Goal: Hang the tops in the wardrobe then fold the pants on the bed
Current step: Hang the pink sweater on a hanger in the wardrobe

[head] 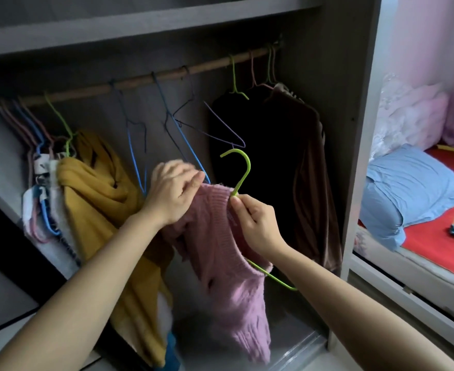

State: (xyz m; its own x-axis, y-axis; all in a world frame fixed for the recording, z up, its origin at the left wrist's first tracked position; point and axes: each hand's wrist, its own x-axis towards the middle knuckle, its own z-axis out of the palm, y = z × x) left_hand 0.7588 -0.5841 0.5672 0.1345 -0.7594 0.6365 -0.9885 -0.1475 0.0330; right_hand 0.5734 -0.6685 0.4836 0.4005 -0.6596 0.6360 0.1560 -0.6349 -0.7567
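Observation:
A pink knitted top (228, 274) hangs in front of the open wardrobe on a green hanger (240, 172) whose hook sticks up out of the collar. My left hand (172, 192) grips the collar's left side. My right hand (255, 223) pinches the base of the hanger's hook at the collar. The hanger's lower arm pokes out of the top below my right wrist. The wooden rail (145, 77) runs above, with several empty wire hangers (137, 145) directly behind my hands. No pants can be seen.
A mustard top (97, 188) and several pale garments hang at the rail's left. A black top (258, 145) and a brown velvet one (309, 167) hang at the right. Beyond the wardrobe's side panel (359, 129) lies a bed (445, 247) with a blue pillow (408, 194).

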